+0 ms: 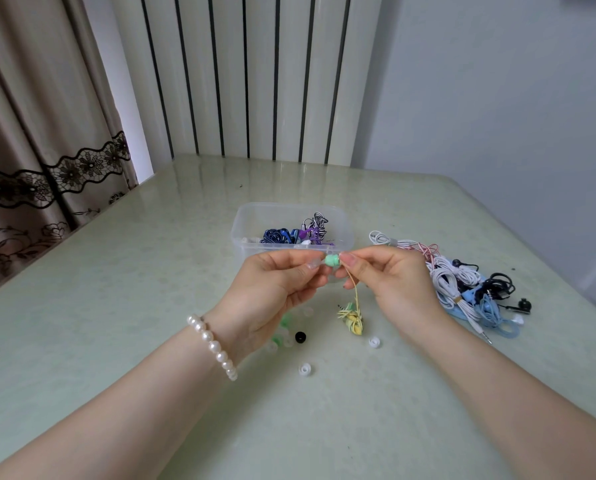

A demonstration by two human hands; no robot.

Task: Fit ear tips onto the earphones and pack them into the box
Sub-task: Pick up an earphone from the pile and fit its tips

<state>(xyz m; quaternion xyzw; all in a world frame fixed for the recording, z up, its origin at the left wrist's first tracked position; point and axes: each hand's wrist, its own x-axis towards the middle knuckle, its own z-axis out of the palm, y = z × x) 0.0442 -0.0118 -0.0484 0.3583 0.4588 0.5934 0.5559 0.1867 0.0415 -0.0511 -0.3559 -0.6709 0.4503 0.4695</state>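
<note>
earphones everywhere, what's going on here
A person is fitting a tip onto a mint green earbud, pinched between the left hand and right hand above the table. Its yellow cable hangs to a small bundle below. The clear box behind already holds several coiled pairs, a pile of earphones waits on the right, and loose ear tips lie near the wrists.

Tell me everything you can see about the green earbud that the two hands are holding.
The green earbud is a small mint-green piece that looks like smooth plastic. It is held in the air in front of the clear box. The right hand pinches it from the right; the left hand presses a clear ear tip against its left end. A thin yellow cable hangs from it down to a tied bundle over the table.
</note>
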